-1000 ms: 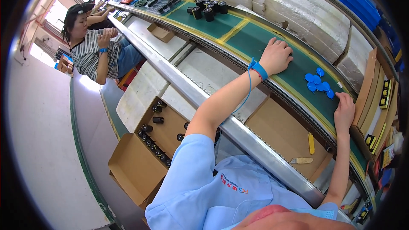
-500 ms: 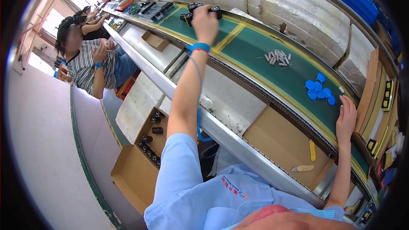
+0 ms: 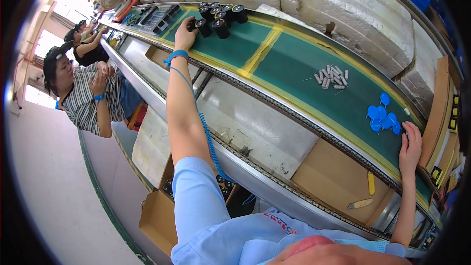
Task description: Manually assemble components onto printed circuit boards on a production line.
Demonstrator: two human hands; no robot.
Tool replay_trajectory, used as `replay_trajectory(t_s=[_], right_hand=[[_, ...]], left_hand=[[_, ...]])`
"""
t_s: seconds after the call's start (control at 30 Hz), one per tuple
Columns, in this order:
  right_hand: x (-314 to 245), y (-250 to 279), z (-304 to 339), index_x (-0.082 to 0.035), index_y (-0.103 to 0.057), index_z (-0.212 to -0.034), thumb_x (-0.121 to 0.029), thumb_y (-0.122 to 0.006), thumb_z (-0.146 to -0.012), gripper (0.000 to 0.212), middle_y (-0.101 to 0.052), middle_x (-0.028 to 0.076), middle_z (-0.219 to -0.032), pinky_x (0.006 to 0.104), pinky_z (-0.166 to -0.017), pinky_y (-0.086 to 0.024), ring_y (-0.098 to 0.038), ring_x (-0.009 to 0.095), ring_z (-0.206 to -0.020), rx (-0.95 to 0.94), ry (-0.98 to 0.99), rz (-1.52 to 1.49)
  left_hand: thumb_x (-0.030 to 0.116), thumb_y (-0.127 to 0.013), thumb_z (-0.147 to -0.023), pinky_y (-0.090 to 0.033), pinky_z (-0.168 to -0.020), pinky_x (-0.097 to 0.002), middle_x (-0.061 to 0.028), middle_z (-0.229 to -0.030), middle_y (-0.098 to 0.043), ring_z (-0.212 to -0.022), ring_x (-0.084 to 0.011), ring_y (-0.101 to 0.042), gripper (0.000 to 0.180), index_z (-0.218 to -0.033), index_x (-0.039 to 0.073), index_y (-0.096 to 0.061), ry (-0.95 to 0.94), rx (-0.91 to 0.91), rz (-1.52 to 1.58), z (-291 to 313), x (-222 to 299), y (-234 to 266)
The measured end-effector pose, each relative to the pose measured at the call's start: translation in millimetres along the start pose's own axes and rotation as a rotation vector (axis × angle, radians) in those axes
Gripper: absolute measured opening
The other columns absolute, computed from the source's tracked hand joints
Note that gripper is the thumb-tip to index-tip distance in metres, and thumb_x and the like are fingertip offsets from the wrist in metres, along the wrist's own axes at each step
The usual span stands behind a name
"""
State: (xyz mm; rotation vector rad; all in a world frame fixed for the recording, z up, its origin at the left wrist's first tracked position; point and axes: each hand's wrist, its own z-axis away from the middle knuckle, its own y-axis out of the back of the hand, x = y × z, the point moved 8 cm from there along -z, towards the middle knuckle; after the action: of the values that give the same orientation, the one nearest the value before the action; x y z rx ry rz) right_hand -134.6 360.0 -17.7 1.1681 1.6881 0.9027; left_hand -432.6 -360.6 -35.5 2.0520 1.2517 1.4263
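Note:
My left hand (image 3: pixel 184 38) reaches far out over the green conveyor belt (image 3: pixel 287 51), its fingers closed around a black capacitor (image 3: pixel 192 25) at the near left of a cluster. Several more black cylindrical capacitors (image 3: pixel 221 29) stand close together just right of it. A blue wristband with a coiled cord circles that wrist. My right hand (image 3: pixel 410 151) lies on the belt's right part with fingers stretched out, holding nothing that I can see. Beside its fingertips is a loose group of blue disc components (image 3: pixel 381 113). Small grey cylindrical components (image 3: pixel 332 77) with thin leads lie heaped farther left.
White foam blocks (image 3: pixel 343 14) line the belt's far side. A cardboard tray (image 3: pixel 333 176) below the belt holds a yellow-handled cutter (image 3: pixel 371 183) and another knife (image 3: pixel 360 203). An opened carton (image 3: pixel 157 216) contains black capacitors. Co-workers (image 3: pixel 86 81) sit at the left.
My left hand has shifted left from above the capacitor cluster to its near left side, around one capacitor. My right hand stays beside the blue discs. The whole view has turned slightly.

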Motion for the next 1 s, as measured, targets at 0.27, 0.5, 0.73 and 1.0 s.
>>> replay_trajectory(t_s=[0.27,0.5,0.73,1.0], right_hand=[[6,-1,1,-0.001,-0.061,-0.118,0.002,-0.05,-0.093,0.027,-0.058,0.013,-0.126,0.0375,-0.101,-0.042,-0.056,0.031,-0.117,-0.015,-0.026,0.023],[7,2,3,-0.001,-0.061,-0.118,0.001,-0.05,-0.094,0.027,-0.058,0.013,-0.126,0.0375,-0.102,-0.042,-0.056,0.031,-0.118,-0.008,-0.044,0.019],[5,0,2,-0.001,-0.061,-0.116,0.0,-0.05,-0.094,0.025,-0.059,0.013,-0.126,0.0377,-0.101,-0.042,-0.056,0.031,-0.117,-0.015,-0.063,0.012],[4,3,3,-0.001,-0.061,-0.115,0.0,-0.051,-0.093,0.024,-0.06,0.013,-0.125,0.0381,-0.101,-0.042,-0.056,0.031,-0.116,-0.017,-0.058,0.029]], left_hand=[[0.022,-0.08,-0.077,-0.05,-0.084,-0.0363,-0.0144,-0.101,-0.068,-0.095,-0.0267,-0.065,0.048,-0.116,0.002,-0.061,0.05,-0.103,-0.187,-1,9,7],[0.03,-0.075,-0.083,-0.051,-0.082,-0.037,-0.015,-0.096,-0.07,-0.09,-0.0268,-0.066,0.044,-0.114,0.001,-0.064,0.052,-0.085,-0.083,-22,13,11],[0.048,-0.059,-0.093,-0.049,-0.089,-0.0357,-0.0187,-0.105,-0.071,-0.1,-0.0283,-0.067,0.055,-0.12,0.0,-0.066,0.138,0.002,0.019,-52,16,-8],[0.053,-0.054,-0.096,-0.038,-0.106,-0.0325,-0.009,-0.143,-0.051,-0.125,-0.0235,-0.051,0.062,-0.141,0.01,-0.052,0.463,-0.067,0.881,-37,29,-45]])
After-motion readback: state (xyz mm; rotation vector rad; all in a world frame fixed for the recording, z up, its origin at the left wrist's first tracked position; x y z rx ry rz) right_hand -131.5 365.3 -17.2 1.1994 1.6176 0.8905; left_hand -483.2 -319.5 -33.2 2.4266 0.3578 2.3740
